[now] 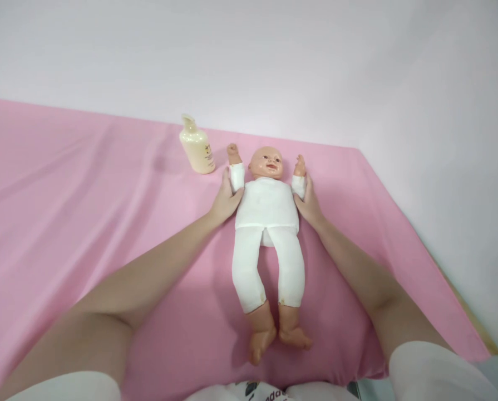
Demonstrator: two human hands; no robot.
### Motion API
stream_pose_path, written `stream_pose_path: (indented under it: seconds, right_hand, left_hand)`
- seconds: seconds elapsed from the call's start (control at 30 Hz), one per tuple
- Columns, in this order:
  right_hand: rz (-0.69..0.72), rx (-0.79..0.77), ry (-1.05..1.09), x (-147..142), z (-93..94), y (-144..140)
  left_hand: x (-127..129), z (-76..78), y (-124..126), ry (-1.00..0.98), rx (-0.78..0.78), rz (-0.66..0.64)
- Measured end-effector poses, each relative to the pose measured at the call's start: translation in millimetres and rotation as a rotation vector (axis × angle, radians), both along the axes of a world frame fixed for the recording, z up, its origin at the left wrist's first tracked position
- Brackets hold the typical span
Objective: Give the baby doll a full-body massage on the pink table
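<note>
A baby doll in white clothes lies on its back on a pink sheet, head toward the wall and bare feet toward me. My left hand grips the doll's raised arm on the left side, fingers around the white sleeve. My right hand holds the doll's other raised arm at its sleeve. Both small doll hands stick up beside the head.
A cream lotion bottle with a pump top stands on the sheet to the left of the doll's head. A white wall runs behind and along the right. The sheet's right edge drops off beside the wall.
</note>
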State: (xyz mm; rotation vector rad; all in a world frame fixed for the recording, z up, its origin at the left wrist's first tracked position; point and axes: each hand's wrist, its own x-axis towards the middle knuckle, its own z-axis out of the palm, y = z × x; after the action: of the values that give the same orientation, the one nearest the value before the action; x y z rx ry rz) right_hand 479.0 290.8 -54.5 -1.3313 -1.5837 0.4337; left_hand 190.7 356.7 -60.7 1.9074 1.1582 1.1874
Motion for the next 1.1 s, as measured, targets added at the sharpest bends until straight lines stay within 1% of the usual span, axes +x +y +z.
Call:
stream_pose_path:
  seconds: [0.1, 0.23, 0.3, 0.4, 0.5, 0.6, 0.7, 0.83, 0.97, 1.1]
  right_hand:
    - [-0.027, 0.050, 0.027, -0.3, -4.1, 1.9]
    - [0.021, 0.181, 0.034, -2.5, -4.2, 0.4]
    - [0.048, 0.231, 0.033, -3.7, -3.3, -2.1]
    - [0.057, 0.247, 0.001, -4.7, -2.7, -6.4]
    - [0.045, 0.222, -0.053, -5.4, -2.8, -8.6]
    - [0.053, 0.183, -0.054, -6.6, -2.8, -6.8]
    - [0.037, 0.150, -0.045, -7.5, -2.1, -3.3]
    - [-0.024, 0.153, -0.094, -6.0, -1.4, 0.0]
    - [-0.009, 0.165, -0.135, -2.0, -4.8, 4.0]
    - [-0.015, 0.156, -0.150, 1.4, -9.5, 8.6]
  left_hand:
    - [1.9, 2.0, -2.2, -0.040, 0.064, -0.043]
    - [6.3, 6.5, -6.4, -0.060, 0.254, -0.067]
    - [7.6, 9.2, -10.1, -0.044, 0.328, -0.079]
    - [7.6, 14.7, -18.0, 0.029, 0.376, -0.098]
    - [7.2, 20.6, -24.2, 0.105, 0.358, -0.100]
    - [8.4, 22.2, -23.6, 0.120, 0.328, -0.118]
    - [10.1, 18.5, -18.4, 0.066, 0.304, -0.130]
    - [10.3, 12.7, -13.5, -0.012, 0.228, -0.099]
    - [8.6, 8.3, -10.1, 0.010, 0.201, -0.078]
    - [5.1, -1.7, 0.3, 0.053, 0.175, -0.053]
